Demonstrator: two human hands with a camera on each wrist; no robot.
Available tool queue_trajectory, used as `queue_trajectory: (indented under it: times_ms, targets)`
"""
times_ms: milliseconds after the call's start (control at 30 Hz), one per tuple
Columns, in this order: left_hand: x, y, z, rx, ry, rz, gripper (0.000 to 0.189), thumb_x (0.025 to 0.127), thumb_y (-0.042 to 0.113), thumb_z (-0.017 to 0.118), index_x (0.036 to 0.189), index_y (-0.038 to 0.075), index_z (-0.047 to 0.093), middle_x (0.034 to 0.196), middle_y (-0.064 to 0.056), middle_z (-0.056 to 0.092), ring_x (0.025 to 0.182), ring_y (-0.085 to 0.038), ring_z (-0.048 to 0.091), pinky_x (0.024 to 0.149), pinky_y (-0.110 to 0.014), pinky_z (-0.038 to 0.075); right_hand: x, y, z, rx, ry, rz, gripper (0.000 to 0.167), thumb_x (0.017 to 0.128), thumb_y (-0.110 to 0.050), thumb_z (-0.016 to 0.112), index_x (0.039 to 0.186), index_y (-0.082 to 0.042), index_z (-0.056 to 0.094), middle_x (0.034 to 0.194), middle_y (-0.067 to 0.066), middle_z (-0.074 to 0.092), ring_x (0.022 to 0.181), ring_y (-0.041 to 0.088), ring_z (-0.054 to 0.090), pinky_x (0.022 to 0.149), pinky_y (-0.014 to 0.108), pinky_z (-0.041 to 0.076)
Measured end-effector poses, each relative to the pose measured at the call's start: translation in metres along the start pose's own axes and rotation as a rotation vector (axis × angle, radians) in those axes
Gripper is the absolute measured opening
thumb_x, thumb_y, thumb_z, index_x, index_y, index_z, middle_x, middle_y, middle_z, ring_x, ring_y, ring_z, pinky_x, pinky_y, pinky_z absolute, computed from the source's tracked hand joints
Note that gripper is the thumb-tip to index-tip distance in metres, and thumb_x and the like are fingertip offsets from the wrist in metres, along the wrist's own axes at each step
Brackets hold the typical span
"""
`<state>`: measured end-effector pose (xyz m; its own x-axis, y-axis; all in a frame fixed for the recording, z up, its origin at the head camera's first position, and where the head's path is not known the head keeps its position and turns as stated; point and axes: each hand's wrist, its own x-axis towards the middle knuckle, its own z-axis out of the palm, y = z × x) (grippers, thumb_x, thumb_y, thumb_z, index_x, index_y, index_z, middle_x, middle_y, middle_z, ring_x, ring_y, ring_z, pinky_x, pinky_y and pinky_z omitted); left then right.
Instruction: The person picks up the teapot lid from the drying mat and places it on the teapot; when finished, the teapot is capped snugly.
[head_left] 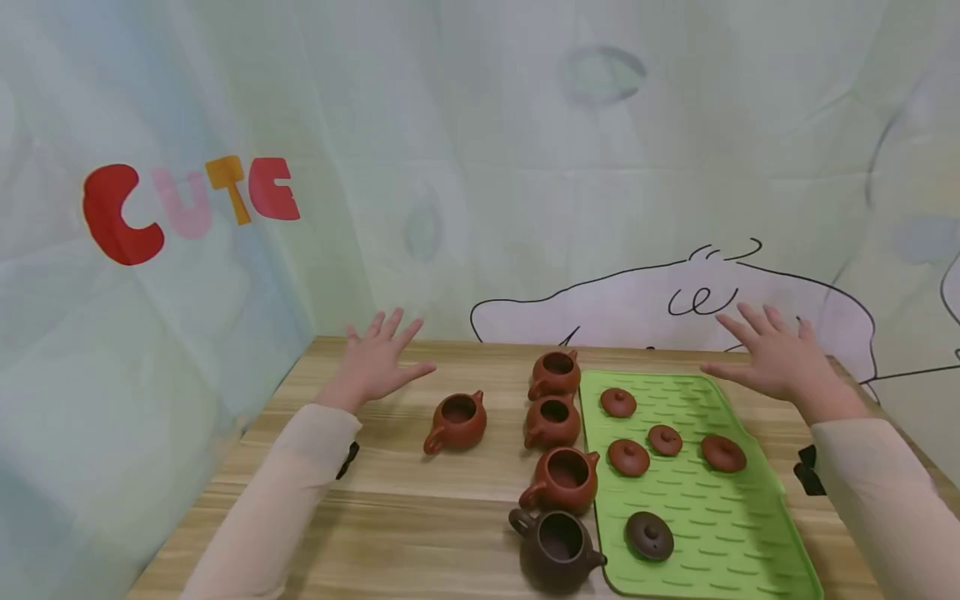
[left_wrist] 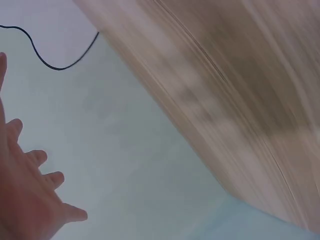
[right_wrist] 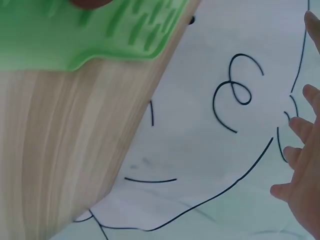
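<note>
While left hand [head_left: 377, 362] and right hand [head_left: 780, 358] splay wide, I count five lids [head_left: 628, 460] lower right and, in head view only, five teapots [head_left: 471, 435] lower centre.

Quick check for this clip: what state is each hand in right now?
Left hand: open, fingers spread, holding nothing.
Right hand: open, fingers spread, holding nothing.

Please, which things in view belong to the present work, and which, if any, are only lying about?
Probably the job (loose things nearest the left hand and right hand):
four red teapots
dark teapot
four red lids
dark lid
green mat

Probably just surroundings:
table
backdrop
</note>
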<state>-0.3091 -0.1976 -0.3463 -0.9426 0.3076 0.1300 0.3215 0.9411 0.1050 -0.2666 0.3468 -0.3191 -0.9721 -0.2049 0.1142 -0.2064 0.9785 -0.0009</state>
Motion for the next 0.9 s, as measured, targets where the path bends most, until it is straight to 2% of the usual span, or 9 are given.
queue_trajectory:
  times_ms: [200, 500, 767, 900]
  targets:
    - [0.003, 0.019, -0.002, -0.109, 0.034, 0.022, 0.082, 0.091, 0.059, 0.053, 0.154, 0.017, 0.023, 0.159, -0.019, 0.016, 0.144, -0.043, 0.014, 0.106, -0.072, 0.009, 0.007, -0.021, -0.01, 0.106, 0.062, -0.053, 0.085, 0.087, -0.06, 0.057, 0.147, -0.004, 0.035, 0.151, 0.029, 0.027, 0.139, 0.051, 0.017, 0.105, 0.072, 0.009]
    - [0.01, 0.056, 0.01, -0.425, 0.079, 0.016, 0.077, 0.093, 0.048, 0.058, 0.153, 0.014, 0.025, 0.157, -0.018, 0.023, 0.143, -0.038, 0.021, 0.112, -0.058, 0.022, 0.013, -0.048, -0.004, 0.289, 0.109, -0.082, 0.077, 0.09, -0.05, 0.061, 0.147, -0.005, 0.035, 0.147, 0.03, 0.033, 0.135, 0.05, 0.028, 0.104, 0.067, 0.025]
    - [0.014, 0.088, 0.019, -0.577, 0.127, 0.022, 0.071, 0.094, 0.04, 0.06, 0.151, 0.011, 0.03, 0.155, -0.014, 0.03, 0.143, -0.031, 0.024, 0.115, -0.048, 0.022, 0.017, -0.064, 0.004, 0.398, 0.08, -0.081, 0.079, 0.091, -0.052, 0.058, 0.15, -0.008, 0.03, 0.15, 0.027, 0.032, 0.136, 0.05, 0.026, 0.106, 0.066, 0.023]
    - [0.017, 0.101, 0.024, -0.678, 0.146, 0.027, 0.068, 0.094, 0.032, 0.062, 0.149, 0.007, 0.033, 0.152, -0.015, 0.035, 0.142, -0.032, 0.028, 0.115, -0.047, 0.024, 0.017, -0.068, 0.009, 0.433, 0.069, -0.085, 0.079, 0.092, -0.051, 0.058, 0.15, -0.006, 0.031, 0.15, 0.028, 0.031, 0.136, 0.05, 0.025, 0.106, 0.066, 0.023]
